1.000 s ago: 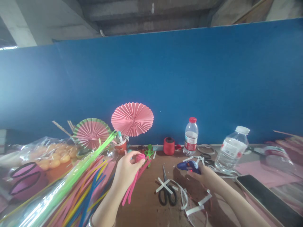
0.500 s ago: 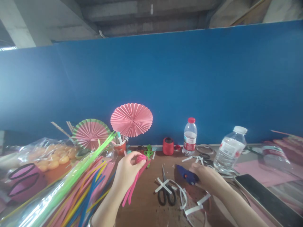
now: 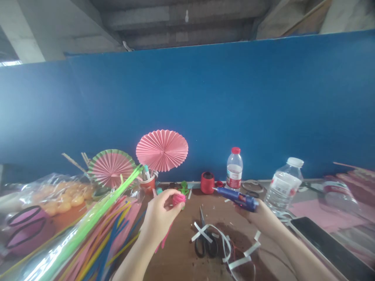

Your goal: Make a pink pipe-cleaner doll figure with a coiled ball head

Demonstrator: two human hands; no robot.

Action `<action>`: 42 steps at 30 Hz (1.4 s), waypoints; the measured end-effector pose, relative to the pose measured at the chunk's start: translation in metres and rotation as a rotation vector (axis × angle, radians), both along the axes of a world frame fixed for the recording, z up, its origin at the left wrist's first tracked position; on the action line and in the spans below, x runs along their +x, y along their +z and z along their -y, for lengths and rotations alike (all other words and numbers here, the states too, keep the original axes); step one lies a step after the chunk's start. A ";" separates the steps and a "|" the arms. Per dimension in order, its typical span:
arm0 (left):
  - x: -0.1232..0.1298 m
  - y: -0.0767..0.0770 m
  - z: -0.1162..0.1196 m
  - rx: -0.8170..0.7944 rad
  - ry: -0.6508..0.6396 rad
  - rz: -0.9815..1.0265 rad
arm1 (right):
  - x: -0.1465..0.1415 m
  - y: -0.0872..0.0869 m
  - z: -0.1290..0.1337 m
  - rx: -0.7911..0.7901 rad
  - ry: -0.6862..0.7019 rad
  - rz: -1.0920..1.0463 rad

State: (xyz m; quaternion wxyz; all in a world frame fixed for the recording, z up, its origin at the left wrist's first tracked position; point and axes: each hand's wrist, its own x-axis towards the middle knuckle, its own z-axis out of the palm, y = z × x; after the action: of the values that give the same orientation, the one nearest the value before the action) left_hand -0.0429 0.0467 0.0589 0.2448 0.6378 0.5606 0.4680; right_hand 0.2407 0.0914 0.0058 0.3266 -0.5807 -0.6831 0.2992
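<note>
Pinched between the thumb and fingers of my left hand (image 3: 162, 208) is a bright pink pipe cleaner coil (image 3: 178, 199). Pink stems (image 3: 165, 239) hang down below that hand, partly hidden by it. My right hand (image 3: 255, 214) is wrapped round the handle of a blue hot glue gun (image 3: 238, 197), whose nozzle points left toward the coil without touching it. Black-handled scissors (image 3: 206, 240) lie on the table between my hands, with white strips (image 3: 241, 260) over and beside them. Behind my left hand is a green fuzzy piece (image 3: 184, 187).
Bundled coloured pipe cleaners (image 3: 109, 234) in plastic fill the left side. Folded paper fans (image 3: 162, 150) stand at the back near a cup of pens (image 3: 148, 184). A red thread spool (image 3: 207, 182), a red-capped bottle (image 3: 234, 169), a white-capped bottle (image 3: 284, 185) and a phone (image 3: 331, 246) are rightward.
My right hand has raised the glue gun off the table and levelled it, nozzle leftward. My left hand has turned slightly, so the pink coil shows more and its stems less.
</note>
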 end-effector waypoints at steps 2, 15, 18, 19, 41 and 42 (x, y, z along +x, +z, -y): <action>0.005 0.004 0.004 0.032 -0.016 0.004 | -0.008 0.010 0.012 -0.094 0.068 -0.289; 0.020 0.010 0.016 0.032 -0.051 -0.016 | -0.035 0.044 0.048 0.220 0.399 -0.211; 0.020 0.010 0.017 0.049 -0.060 -0.032 | -0.037 0.042 0.047 0.237 0.442 -0.183; 0.021 0.010 0.018 0.047 -0.065 -0.031 | -0.038 0.043 0.047 0.231 0.454 -0.182; 0.023 0.011 0.022 0.089 -0.138 -0.070 | -0.039 0.034 0.045 0.310 0.503 -0.125; 0.023 0.011 0.022 0.085 -0.139 -0.069 | -0.039 0.034 0.045 0.313 0.508 -0.126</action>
State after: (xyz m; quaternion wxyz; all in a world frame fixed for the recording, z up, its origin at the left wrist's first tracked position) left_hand -0.0198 0.0246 0.0703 0.2299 0.7007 0.5029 0.4508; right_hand 0.2018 0.0464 0.0398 0.3686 -0.3141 -0.8226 0.2981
